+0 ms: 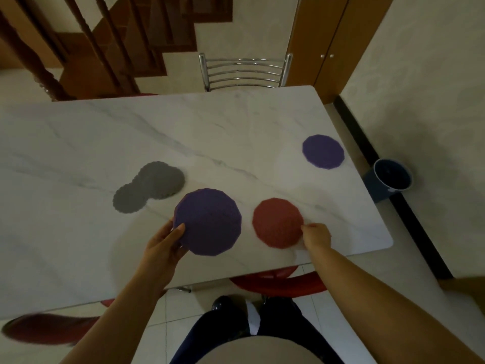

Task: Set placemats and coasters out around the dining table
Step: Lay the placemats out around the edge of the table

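On the white marble table lie round crocheted mats. My left hand grips the near-left edge of a large purple mat, which is lifted slightly off the table. My right hand pinches the right edge of a red mat lying flat near the front edge. A smaller purple mat rests at the far right. Two grey mats overlap each other left of centre.
A chrome chair stands at the table's far side. A red stool sits under the near edge, another red seat at lower left. A dark blue bin stands on the floor to the right. Wooden stairs and a cabinet are behind.
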